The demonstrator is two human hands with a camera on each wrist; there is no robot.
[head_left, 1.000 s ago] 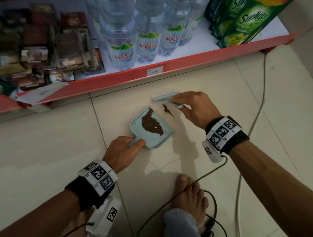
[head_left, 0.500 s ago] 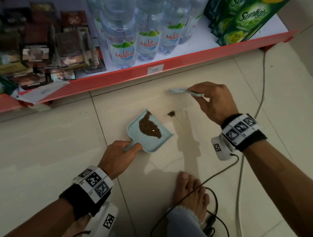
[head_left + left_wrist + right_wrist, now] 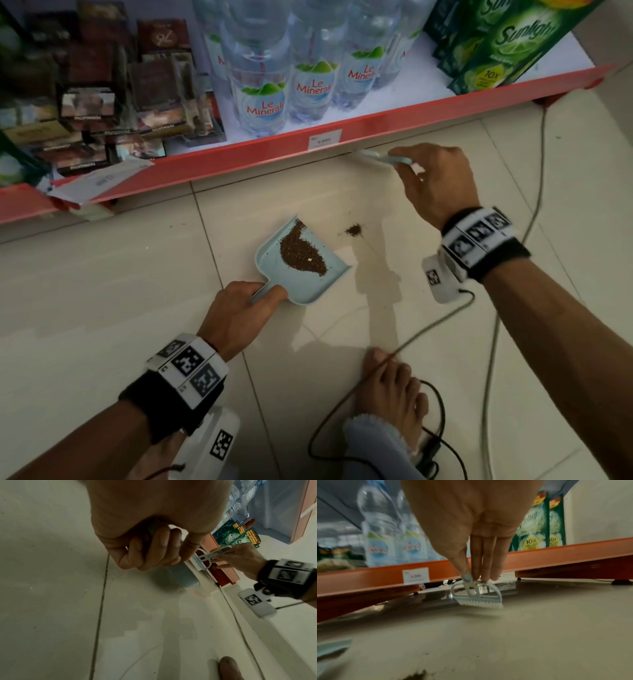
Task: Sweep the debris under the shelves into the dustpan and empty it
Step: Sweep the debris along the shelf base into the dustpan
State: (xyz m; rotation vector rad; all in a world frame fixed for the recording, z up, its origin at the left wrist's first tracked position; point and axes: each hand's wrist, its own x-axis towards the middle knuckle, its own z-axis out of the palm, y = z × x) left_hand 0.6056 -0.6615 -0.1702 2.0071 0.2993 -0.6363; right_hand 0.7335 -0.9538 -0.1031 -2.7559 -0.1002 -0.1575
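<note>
A pale blue dustpan (image 3: 329, 279) lies on the tiled floor with a heap of brown debris (image 3: 301, 251) in it. My left hand (image 3: 239, 313) grips its handle (image 3: 178, 572) from the near side. A small leftover clump of debris (image 3: 354, 230) sits on the floor just right of the pan. My right hand (image 3: 435, 181) pinches the handle of a small pale blue brush (image 3: 477, 596), holding it low beside the red shelf edge (image 3: 376, 126). Its white bristles (image 3: 479, 603) point down, just above the floor by the gap under the shelf.
The bottom shelf holds water bottles (image 3: 263, 85), green soap pouches (image 3: 496, 48) and dark packets (image 3: 92, 102). A price tag (image 3: 324, 140) is stuck on the shelf edge. My bare foot (image 3: 390, 387) and black cables (image 3: 428, 438) are near me; a grey cable (image 3: 534, 212) runs at right.
My right hand carried the brush away from the dustpan's mouth, up and right to the shelf base. A small clump stayed on the floor. The left hand kept holding the dustpan.
</note>
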